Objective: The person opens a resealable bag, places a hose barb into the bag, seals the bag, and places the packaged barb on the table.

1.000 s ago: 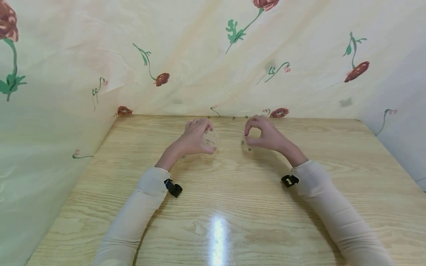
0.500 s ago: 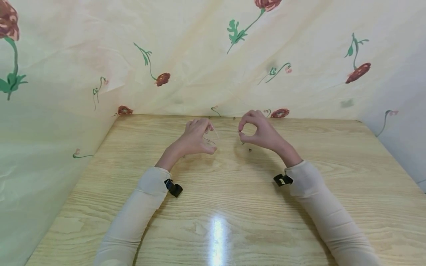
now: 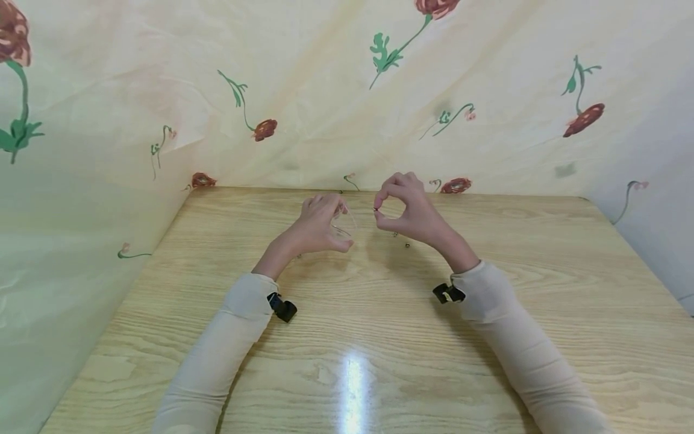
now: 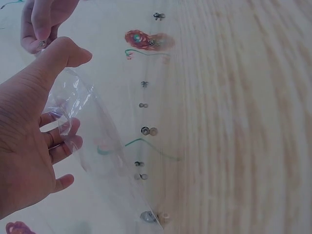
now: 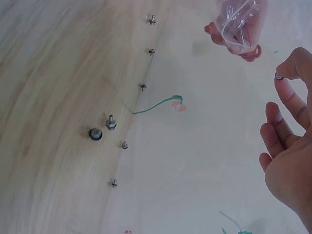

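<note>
In the head view my left hand [image 3: 320, 226] holds a clear plastic bag [image 4: 92, 117], its thumb standing apart from the fingers so that the bag's mouth gapes. Several fingertips show at the plastic in the left wrist view. My right hand [image 3: 409, 208] pinches a small metal screw [image 5: 279, 76] between thumb and index finger, just right of the bag. The right wrist view shows that hand's other fingers loosely bent. Whether anything lies in the bag cannot be made out.
Loose screws stand on the wooden table [image 3: 347, 313], two of them, one a larger screw [image 5: 96, 133], near the right hand. Several more small screws [image 5: 143, 87] line the table's back edge. A flower-patterned cloth [image 3: 325, 90] rises behind. A black wrist mount [image 3: 449, 293] sits on the right sleeve.
My right hand has moved left and slightly away from me, carrying the pinched screw towards the bag. The left hand and bag have stayed nearly still.
</note>
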`<state>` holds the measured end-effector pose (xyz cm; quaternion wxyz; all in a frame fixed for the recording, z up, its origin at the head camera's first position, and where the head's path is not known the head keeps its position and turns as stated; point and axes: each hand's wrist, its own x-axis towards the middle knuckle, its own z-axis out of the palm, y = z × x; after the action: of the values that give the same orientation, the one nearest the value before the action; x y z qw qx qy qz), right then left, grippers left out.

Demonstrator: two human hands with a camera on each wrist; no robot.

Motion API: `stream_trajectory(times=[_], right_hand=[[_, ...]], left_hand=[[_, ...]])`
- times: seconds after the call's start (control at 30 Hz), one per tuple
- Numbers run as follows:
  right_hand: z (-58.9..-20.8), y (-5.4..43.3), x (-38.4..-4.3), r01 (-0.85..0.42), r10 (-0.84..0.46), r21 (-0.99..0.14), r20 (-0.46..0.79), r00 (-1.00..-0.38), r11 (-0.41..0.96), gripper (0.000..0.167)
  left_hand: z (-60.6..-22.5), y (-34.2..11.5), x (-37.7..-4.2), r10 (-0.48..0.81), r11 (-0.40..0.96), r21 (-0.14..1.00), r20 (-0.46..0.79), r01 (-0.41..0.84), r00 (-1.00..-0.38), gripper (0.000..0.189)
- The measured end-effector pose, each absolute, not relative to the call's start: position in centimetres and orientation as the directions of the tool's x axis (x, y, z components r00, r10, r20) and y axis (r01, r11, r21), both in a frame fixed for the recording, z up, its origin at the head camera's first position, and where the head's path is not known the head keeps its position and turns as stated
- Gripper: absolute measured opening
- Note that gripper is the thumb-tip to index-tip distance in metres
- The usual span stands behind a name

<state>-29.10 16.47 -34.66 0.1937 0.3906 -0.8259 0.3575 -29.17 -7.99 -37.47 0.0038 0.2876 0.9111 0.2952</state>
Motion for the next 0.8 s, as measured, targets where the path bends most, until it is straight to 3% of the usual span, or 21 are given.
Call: stream_trajectory(times=[0.23, 0.8], right_hand=[[-34.6, 15.0, -29.2, -0.803, -0.493, -0.408, 0.639, -0.591, 0.434, 0.017], [-35.8, 13.8, -28.9, -0.799, -0.481, -0.410, 0.644, -0.595, 0.440, 0.014]], left_hand=[[-37.5, -8.0, -29.1, 0.536, 0.668, 0.517, 0.165, 0.535, -0.828, 0.053], [-37.4, -8.1, -29.0, 0.539, 0.666, 0.505, 0.183, 0.549, -0.822, 0.054]])
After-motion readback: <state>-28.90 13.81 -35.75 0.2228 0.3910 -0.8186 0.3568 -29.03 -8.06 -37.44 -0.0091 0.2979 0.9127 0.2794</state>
